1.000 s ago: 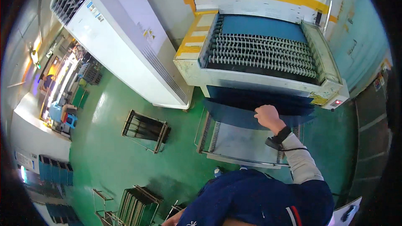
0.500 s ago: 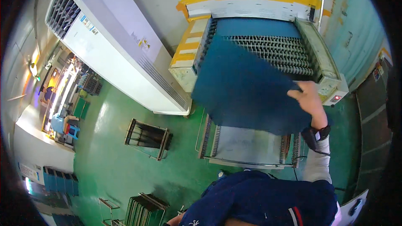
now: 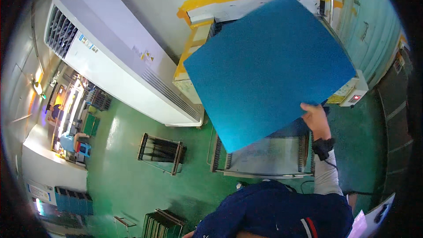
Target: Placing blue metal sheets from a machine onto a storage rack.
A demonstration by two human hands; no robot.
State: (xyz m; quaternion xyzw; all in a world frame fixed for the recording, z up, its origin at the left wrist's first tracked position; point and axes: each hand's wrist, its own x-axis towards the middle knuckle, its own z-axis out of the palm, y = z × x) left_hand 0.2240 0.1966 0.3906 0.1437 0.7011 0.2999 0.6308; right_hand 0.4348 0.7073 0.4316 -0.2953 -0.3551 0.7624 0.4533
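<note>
A large flat blue panel [image 3: 269, 70] is tilted up in front of me, its broad face toward me. My right hand [image 3: 316, 121] grips it at the lower right edge, thumb on the near face and fingers hidden behind. The panel covers most of a roller machine, whose left side housing [image 3: 196, 61] and right end with a small red-lit switch [image 3: 355, 98] still show. Below the panel stands a metal rack [image 3: 264, 156] with toothed side rails. Of my left hand, only a sliver of skin [image 3: 188, 235] at the lower edge shows; its fingers are hidden.
A tall white air conditioner [image 3: 128, 57] leans across the left. On the green floor stand a small wire rack [image 3: 161, 153] and another rack holding several panels [image 3: 163, 224]. Far left, a person [image 3: 68, 143] sits by a lit bench. Dark panelling [image 3: 398, 123] lines the right.
The panel has swung up and turned, now showing a brighter blue face and covering the rollers. My right hand has moved left and slightly down with it.
</note>
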